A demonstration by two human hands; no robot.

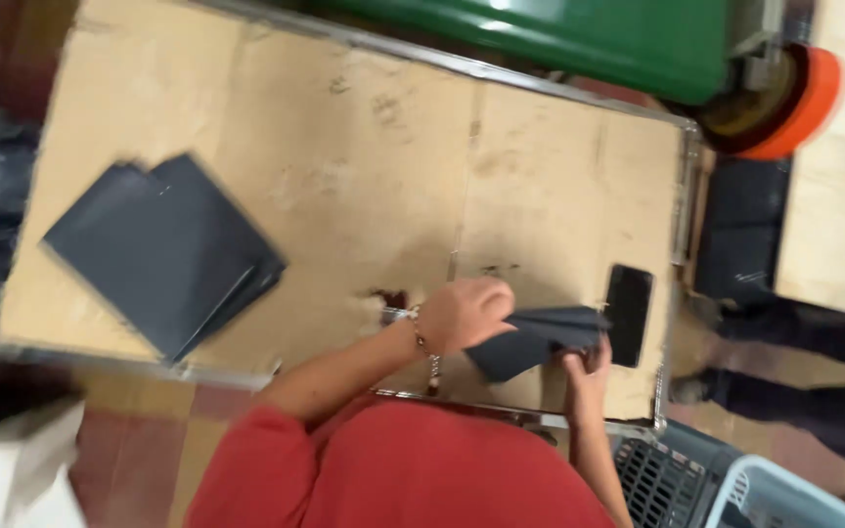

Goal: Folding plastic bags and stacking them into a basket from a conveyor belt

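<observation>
Right of centre in the lower frame, a dark grey folded sheet (538, 337) lies on the cardboard-covered surface (364, 166), pinched between both hands. The left hand (466, 313) is closed over its upper left edge; the right hand (587, 370) grips its lower right corner. Folding it neatly would, by my judgement, call for matching the edges and pressing the crease flat against the surface. Just right of the sheet lies a black phone (629, 315). At the left of the frame sits a stack of similar dark folded sheets (163, 249). A plastic basket (696, 479) shows at the lower right; its contents cannot be made out. A green bin (579, 34) stands along the top.
</observation>
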